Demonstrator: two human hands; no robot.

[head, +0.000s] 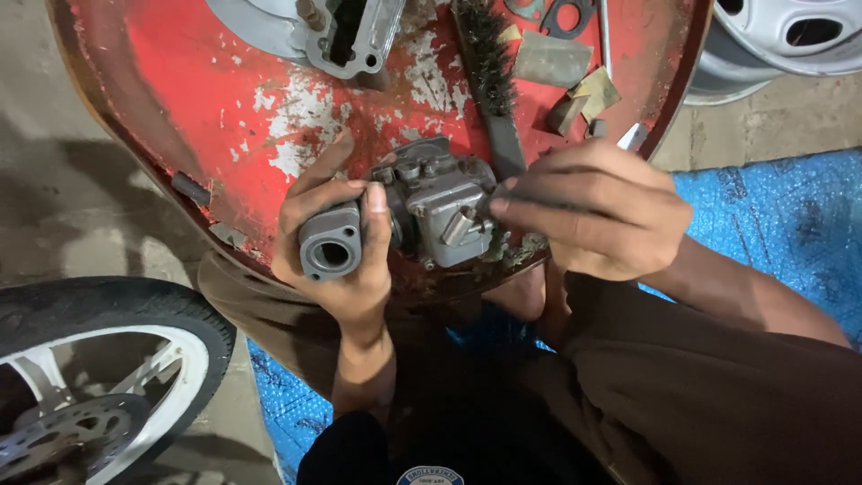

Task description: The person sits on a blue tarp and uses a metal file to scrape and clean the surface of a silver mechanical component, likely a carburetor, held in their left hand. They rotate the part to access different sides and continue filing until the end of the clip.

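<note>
Left hand [334,241] is gripping a grey metal carburetor [409,216] by its round-bored end, thumb lying across the top, fingers wrapped underneath. Right hand [597,211] is pinching a thin dark tool [530,199] between thumb and fingertips, its tip meeting the right side of the carburetor body. The carburetor is being held just above the near rim of a big round red tray [180,108] with flaking paint, centre of view.

On the tray, far side: a wire brush [489,76] lying lengthwise just beyond the carburetor, a grey metal housing [350,36] at the far edge, folded sandpaper scraps [575,85] to the right, a dark gasket [566,13] at the far right. A small dark cylinder [190,189] is sitting on the tray's left part.

Motorcycle wheel [108,377] with white spokes is lying near left. Silver car rim [790,36] is at far right. Blue plastic sheet [781,224] is covering the floor to the right, under the person's brown-trousered legs.
</note>
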